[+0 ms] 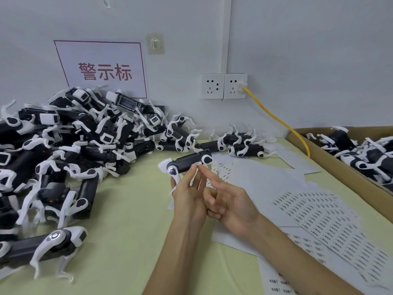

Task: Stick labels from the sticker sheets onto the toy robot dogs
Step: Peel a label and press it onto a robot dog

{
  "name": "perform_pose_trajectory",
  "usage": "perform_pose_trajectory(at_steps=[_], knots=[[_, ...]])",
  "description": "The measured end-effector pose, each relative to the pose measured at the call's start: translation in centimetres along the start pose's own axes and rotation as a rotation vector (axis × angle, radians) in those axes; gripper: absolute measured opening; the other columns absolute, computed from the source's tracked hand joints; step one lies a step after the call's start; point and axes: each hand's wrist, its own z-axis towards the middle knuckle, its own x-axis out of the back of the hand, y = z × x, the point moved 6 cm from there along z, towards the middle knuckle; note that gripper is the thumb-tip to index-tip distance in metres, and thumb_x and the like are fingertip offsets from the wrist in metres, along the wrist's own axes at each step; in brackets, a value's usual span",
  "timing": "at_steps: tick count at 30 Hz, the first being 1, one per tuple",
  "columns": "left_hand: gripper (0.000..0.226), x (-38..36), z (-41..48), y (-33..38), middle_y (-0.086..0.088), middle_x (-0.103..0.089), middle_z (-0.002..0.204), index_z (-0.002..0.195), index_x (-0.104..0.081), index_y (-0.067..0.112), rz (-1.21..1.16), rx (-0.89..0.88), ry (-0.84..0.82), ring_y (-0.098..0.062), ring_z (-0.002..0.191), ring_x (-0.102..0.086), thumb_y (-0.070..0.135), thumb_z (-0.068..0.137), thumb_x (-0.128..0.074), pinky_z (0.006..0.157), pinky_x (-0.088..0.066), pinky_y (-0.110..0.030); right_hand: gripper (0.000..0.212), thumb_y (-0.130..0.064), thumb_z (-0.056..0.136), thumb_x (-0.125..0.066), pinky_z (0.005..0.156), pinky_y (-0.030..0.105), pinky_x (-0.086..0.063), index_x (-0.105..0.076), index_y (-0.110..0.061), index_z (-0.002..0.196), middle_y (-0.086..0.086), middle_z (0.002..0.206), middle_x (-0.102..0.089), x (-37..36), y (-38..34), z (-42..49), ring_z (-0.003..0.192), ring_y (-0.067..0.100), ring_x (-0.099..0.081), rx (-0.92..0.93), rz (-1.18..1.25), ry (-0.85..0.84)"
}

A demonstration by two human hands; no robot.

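My left hand (188, 193) holds a black and white toy robot dog (187, 163) above the table, its underside turned toward me. A small white label (198, 163) sits on the dog's black body near the rear leg joint. My right hand (227, 201) is just right of the left one, index finger stretched up toward the label, its tip a little below it; the other fingers are curled and hold nothing. Sticker sheets (331, 222) with rows of small labels lie on the table to the right.
A big heap of toy robot dogs (70, 145) fills the left and back of the green table (127, 231). A cardboard box (348, 167) with more dogs stands at the right. A yellow cable (276, 120) runs from the wall socket (235, 86).
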Motion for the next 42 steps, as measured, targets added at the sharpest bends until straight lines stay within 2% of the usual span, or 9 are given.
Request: perform_pose_trajectory(at_steps=[7,10,14,19,26,30,33,37,42], knots=[[0.097,0.0,0.0,0.1,-0.013,-0.065,0.139,0.158,-0.036,0.013,0.032,-0.012,0.022,-0.03,0.132,-0.061,0.027,0.072,-0.078,0.091,-0.049,-0.048,0.046,-0.032,0.089,-0.057,0.051,0.026,-0.027,-0.065,-0.043,0.133,0.0,0.066,-0.048,0.0,0.0,-0.1,0.052,0.013,-0.027,0.0,-0.009,0.008],[0.095,0.0,-0.2,0.2,-0.013,-0.068,0.134,0.157,-0.037,0.018,0.048,-0.014,0.044,-0.032,0.13,-0.062,0.03,0.073,-0.079,0.072,-0.052,-0.041,0.046,-0.033,0.089,-0.058,0.05,0.026,-0.028,-0.064,-0.043,0.134,0.001,0.066,-0.048,0.0,0.0,-0.1,0.052,0.013,-0.027,-0.001,-0.01,0.013],[0.079,0.3,-0.1,0.1,-0.012,-0.064,0.142,0.157,-0.038,0.014,0.047,-0.018,0.079,-0.03,0.133,-0.06,0.025,0.088,-0.075,0.085,-0.046,-0.045,0.047,-0.035,0.087,-0.06,0.05,0.026,-0.027,-0.065,-0.042,0.134,0.001,0.066,-0.048,-0.1,-0.1,-0.1,0.052,0.013,-0.026,-0.009,-0.009,0.012],[0.072,0.5,0.2,0.1,-0.015,-0.06,0.145,0.155,-0.039,0.008,0.049,-0.039,0.12,-0.034,0.135,-0.058,0.022,0.093,-0.072,0.076,-0.044,-0.042,0.048,-0.037,0.087,-0.061,0.052,0.028,-0.025,-0.064,-0.042,0.134,0.001,0.067,-0.048,-0.2,0.0,-0.2,0.053,0.013,-0.026,-0.007,-0.039,0.002],[0.054,1.2,1.0,0.0,-0.015,-0.068,0.135,0.137,-0.048,0.02,0.024,-0.092,0.127,-0.029,0.124,-0.066,0.017,0.09,-0.076,0.101,-0.045,-0.052,0.05,-0.039,0.088,-0.06,0.053,0.028,-0.025,-0.062,-0.04,0.138,0.001,0.067,-0.047,-0.1,0.2,-0.1,0.055,0.015,-0.024,-0.016,-0.042,-0.001],[0.064,1.5,0.9,0.5,0.0,-0.076,0.11,0.143,-0.047,0.023,0.001,-0.199,0.161,-0.015,0.104,-0.076,0.012,0.088,-0.078,0.099,-0.048,-0.041,0.054,-0.041,0.086,-0.063,0.054,0.029,-0.024,-0.06,-0.038,0.14,0.002,0.068,-0.047,-0.2,0.3,-0.1,0.056,0.016,-0.023,-0.03,-0.026,-0.021],[0.046,1.6,1.1,0.8,0.002,-0.074,0.094,0.129,-0.055,0.017,0.025,-0.266,0.161,-0.018,0.099,-0.076,0.008,0.089,-0.077,0.108,-0.052,-0.039,0.056,-0.042,0.084,-0.064,0.054,0.028,-0.025,-0.06,-0.038,0.14,0.001,0.068,-0.047,-0.1,0.3,-0.1,0.055,0.015,-0.024,-0.036,-0.026,-0.03],[0.032,1.7,1.2,1.1,0.006,-0.071,0.08,0.113,-0.056,0.017,0.073,-0.319,0.184,-0.014,0.081,-0.074,0.008,0.09,-0.076,0.088,-0.057,-0.029,0.056,-0.044,0.085,-0.064,0.053,0.027,-0.027,-0.06,-0.037,0.14,0.001,0.068,-0.048,-0.2,0.3,0.0,0.055,0.015,-0.024,-0.035,-0.029,-0.035],[0.043,2.2,1.3,1.3,0.003,-0.073,0.081,0.121,-0.054,0.016,0.056,-0.363,0.247,-0.014,0.078,-0.074,0.008,0.087,-0.08,0.074,-0.059,-0.021,0.058,-0.043,0.082,-0.066,0.053,0.027,-0.026,-0.061,-0.036,0.139,0.001,0.069,-0.048,-0.3,0.3,0.0,0.053,0.014,-0.025,-0.031,-0.023,-0.034]])
